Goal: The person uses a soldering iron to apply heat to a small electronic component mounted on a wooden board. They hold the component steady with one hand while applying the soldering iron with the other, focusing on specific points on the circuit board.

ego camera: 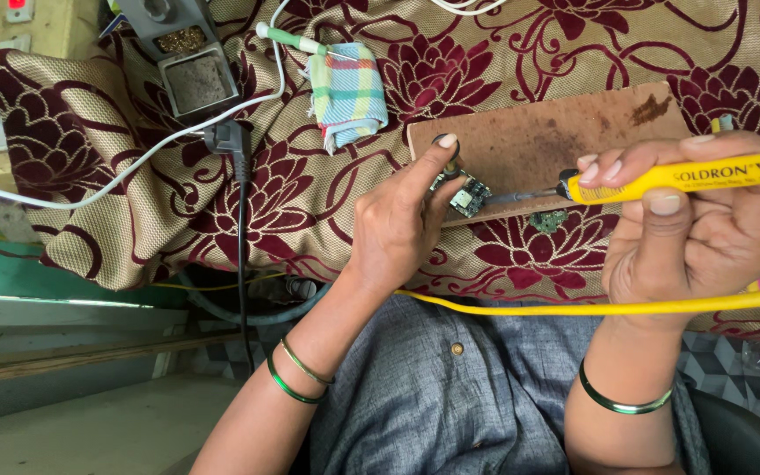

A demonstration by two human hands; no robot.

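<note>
Across a workbench draped in a beige cloth (310,202) with maroon flowers, a brown board (538,141) is laid, with a checked rag (349,92) and a grey stand (188,66) behind. The left hand (398,224) is pressed onto a small circuit board (466,195) at the board's near edge, pinning it with the index finger. The right hand (697,229) is closed around a yellow soldering iron (688,174), whose tip is seen reaching the circuit board; 1 more small board (548,220) lies just beside.

Small green circuit board (468,195) flat at brown board edge; yellow-handled soldering iron (661,176) horiz., tip touching it
</note>
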